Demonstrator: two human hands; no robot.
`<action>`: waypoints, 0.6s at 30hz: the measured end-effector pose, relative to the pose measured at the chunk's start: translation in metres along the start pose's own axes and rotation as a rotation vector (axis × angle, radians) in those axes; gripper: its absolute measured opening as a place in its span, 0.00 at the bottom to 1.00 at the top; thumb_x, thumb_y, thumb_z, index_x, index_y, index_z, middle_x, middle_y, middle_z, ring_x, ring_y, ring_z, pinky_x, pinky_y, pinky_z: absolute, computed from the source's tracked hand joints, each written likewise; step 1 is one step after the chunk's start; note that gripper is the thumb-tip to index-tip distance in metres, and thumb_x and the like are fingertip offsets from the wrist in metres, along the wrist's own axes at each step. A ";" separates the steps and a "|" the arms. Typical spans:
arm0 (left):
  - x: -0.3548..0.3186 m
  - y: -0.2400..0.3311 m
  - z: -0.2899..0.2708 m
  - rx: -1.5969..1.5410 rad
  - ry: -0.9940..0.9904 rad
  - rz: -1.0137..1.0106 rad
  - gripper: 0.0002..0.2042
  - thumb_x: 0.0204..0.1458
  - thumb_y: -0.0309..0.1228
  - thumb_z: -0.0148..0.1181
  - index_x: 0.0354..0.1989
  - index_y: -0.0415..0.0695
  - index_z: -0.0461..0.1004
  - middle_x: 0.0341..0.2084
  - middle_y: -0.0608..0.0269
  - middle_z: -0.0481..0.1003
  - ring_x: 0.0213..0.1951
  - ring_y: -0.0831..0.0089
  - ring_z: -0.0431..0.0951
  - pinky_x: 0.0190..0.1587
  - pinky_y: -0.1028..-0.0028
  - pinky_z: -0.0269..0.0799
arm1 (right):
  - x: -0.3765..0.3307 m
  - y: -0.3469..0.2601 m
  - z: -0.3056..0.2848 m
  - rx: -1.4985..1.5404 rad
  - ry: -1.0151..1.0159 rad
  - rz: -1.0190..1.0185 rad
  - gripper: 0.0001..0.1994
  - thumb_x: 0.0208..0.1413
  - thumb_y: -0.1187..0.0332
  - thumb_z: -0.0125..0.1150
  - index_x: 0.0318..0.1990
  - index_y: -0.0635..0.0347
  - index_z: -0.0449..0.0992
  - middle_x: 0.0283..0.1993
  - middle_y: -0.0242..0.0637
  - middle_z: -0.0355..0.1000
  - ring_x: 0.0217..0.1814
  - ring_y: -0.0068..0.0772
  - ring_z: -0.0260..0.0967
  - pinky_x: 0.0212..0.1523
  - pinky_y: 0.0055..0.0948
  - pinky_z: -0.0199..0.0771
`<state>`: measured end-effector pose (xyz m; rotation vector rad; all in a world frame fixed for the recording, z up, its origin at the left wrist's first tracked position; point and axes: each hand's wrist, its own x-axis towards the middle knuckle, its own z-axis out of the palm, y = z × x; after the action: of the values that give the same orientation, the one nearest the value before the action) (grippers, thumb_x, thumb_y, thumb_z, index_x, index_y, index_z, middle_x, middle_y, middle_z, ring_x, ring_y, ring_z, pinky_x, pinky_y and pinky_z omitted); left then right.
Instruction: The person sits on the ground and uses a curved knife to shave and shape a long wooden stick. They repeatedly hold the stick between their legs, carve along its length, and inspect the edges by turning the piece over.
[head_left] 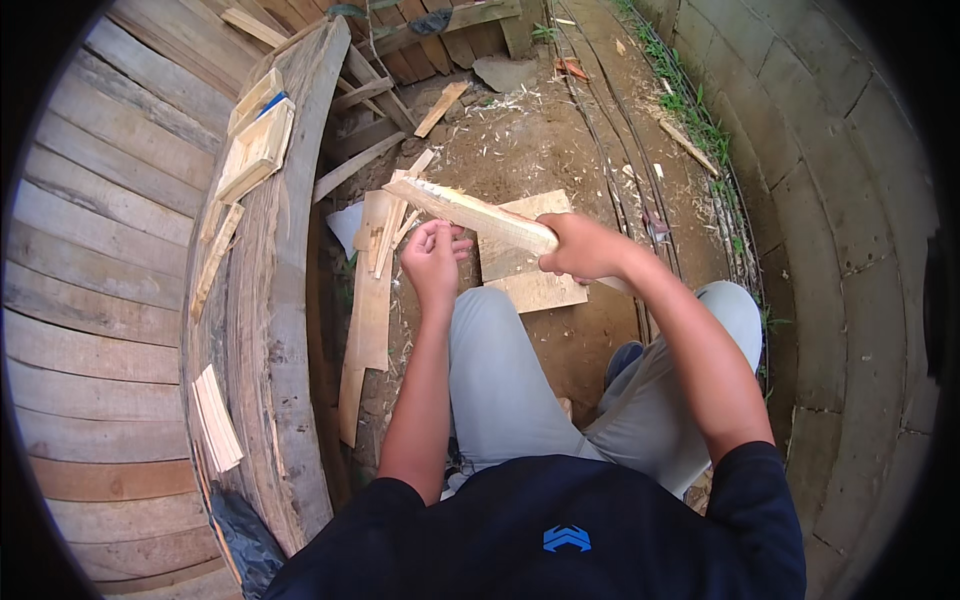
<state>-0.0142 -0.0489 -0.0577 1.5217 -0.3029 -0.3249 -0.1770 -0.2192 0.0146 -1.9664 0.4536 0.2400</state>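
Seen from above, a seated person works over a dirt floor (560,150). At nine o'clock a curved plank counter (290,330) carries one small wooden box (257,150) and one stack of thin slats (215,418). Two hands show. The left hand (433,262), loosely curled and holding nothing, sits just below the stick (470,212). The right hand (580,247), at three o'clock of the left, grips the stick's near end; its splintered far end points to ten o'clock. Two flat boards (535,290) lie beneath.
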 end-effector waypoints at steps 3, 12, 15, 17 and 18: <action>-0.001 -0.009 -0.001 0.019 0.047 0.043 0.09 0.60 0.27 0.54 0.38 0.32 0.74 0.30 0.55 0.79 0.28 0.69 0.82 0.27 0.76 0.76 | 0.000 0.002 0.003 -0.088 0.020 -0.028 0.22 0.50 0.71 0.61 0.53 0.69 0.71 0.34 0.47 0.76 0.30 0.37 0.74 0.33 0.35 0.74; -0.005 -0.016 0.001 0.019 0.136 0.038 0.09 0.60 0.28 0.54 0.38 0.32 0.74 0.29 0.55 0.78 0.27 0.68 0.82 0.28 0.75 0.77 | 0.005 0.005 0.010 -0.244 0.057 -0.069 0.22 0.48 0.67 0.64 0.52 0.66 0.73 0.46 0.56 0.76 0.50 0.53 0.74 0.52 0.42 0.73; -0.004 -0.013 0.006 0.031 0.136 0.034 0.09 0.60 0.28 0.54 0.39 0.32 0.73 0.30 0.54 0.78 0.26 0.68 0.81 0.27 0.75 0.77 | 0.011 0.015 0.011 -0.262 0.098 -0.129 0.22 0.49 0.68 0.64 0.51 0.67 0.72 0.44 0.55 0.76 0.47 0.51 0.75 0.49 0.41 0.74; -0.005 -0.015 0.006 0.015 0.121 0.039 0.09 0.59 0.28 0.54 0.41 0.32 0.73 0.31 0.53 0.78 0.25 0.68 0.81 0.25 0.76 0.76 | 0.013 0.021 0.013 -0.291 0.146 -0.208 0.20 0.50 0.69 0.62 0.51 0.69 0.72 0.39 0.54 0.77 0.40 0.47 0.77 0.43 0.40 0.75; -0.005 -0.016 0.006 -0.014 0.083 0.014 0.10 0.60 0.28 0.53 0.42 0.32 0.72 0.32 0.53 0.78 0.25 0.68 0.81 0.25 0.75 0.76 | 0.013 0.024 0.013 -0.266 0.116 -0.154 0.21 0.50 0.69 0.63 0.52 0.69 0.71 0.40 0.54 0.77 0.41 0.47 0.77 0.44 0.40 0.76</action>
<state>-0.0209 -0.0526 -0.0736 1.5148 -0.2457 -0.2518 -0.1744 -0.2194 -0.0150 -2.2725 0.3559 0.0911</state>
